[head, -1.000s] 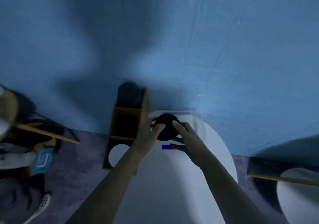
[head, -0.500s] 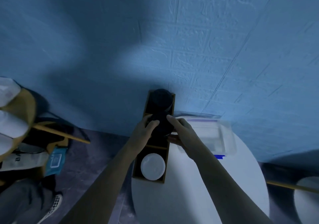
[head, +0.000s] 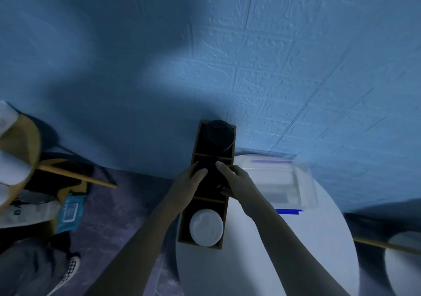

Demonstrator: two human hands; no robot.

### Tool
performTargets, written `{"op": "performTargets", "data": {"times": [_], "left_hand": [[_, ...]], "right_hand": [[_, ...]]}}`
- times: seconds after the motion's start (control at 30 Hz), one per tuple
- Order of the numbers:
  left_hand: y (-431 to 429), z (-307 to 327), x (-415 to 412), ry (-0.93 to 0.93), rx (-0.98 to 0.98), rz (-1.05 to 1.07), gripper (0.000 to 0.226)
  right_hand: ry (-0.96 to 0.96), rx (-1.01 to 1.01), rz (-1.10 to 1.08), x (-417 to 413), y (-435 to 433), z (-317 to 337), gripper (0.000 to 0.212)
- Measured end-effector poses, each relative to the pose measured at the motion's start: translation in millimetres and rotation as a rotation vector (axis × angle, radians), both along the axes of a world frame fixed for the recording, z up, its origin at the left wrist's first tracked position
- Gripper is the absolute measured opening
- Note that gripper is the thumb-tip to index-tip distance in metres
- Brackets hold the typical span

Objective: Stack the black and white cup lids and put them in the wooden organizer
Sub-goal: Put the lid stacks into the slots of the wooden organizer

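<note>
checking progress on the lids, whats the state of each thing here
organizer: on the table, three slots
far black lids: stacked in far slot
middle black lids: at middle slot, held on both sides
white lids: stacked in near slot, untouched
left hand: grips middle black lids
right hand: grips middle black lids
clear box: beside organizer, contents unclear

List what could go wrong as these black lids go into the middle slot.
1. The stack of black round plastic lids, gripped between left hand and right hand, may catch a wall of the three-slot wooden organizer and tip.
2. The organizer stands at the left edge of the round white table; a push might slide it off.
</note>
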State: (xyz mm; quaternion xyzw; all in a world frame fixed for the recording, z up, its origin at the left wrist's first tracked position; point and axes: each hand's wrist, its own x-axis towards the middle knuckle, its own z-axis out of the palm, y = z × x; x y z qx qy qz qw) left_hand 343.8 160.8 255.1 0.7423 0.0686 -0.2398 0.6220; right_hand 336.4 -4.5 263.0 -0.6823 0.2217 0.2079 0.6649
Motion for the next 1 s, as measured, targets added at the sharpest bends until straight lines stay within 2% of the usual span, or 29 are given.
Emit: {"op": "performTargets", "data": {"times": [0.1, 0.23, 0.37, 0.5, 0.6, 0.73, 0.83, 1.0], "left_hand": [[3, -11, -4, 0.041, -0.040, -0.018, 0.023], [7, -28, -8, 0.023, -0.023, 0.007, 0.020], [8, -39, -8, -0.014, 0.051, -0.027, 0.042], [4, -45, -7, -0.088, 0.135, 0.005, 0.056], [0, -49, -6, -0.088, 0.224, 0.007, 0.046], [-3, -55, -5, -0.082, 0.319, 0.020, 0.044], [-7, -54, -7, -0.120, 0.408, 0.017, 0.046], [-10, -56, -10, -0.168, 0.466, -0.038, 0.053]], "right_hand": [[-0.037, -0.121, 0.076, 3, -2, -6, 0.036], [-0.102, -0.333, 0.208, 3, -2, -7, 0.041], [-0.125, -0.512, 0.247, 5, -5, -8, 0.039], [-0.132, -0.576, 0.255, 6, -7, -16, 0.037], [-0.143, -0.621, 0.284, 5, -5, -22, 0.033], [-0.188, -0.704, 0.301, 3, -6, -25, 0.031], [-0.223, -0.779, 0.345, 1, -8, -27, 0.028], [-0.226, -0.746, 0.313, -2, -6, -35, 0.029]]}}
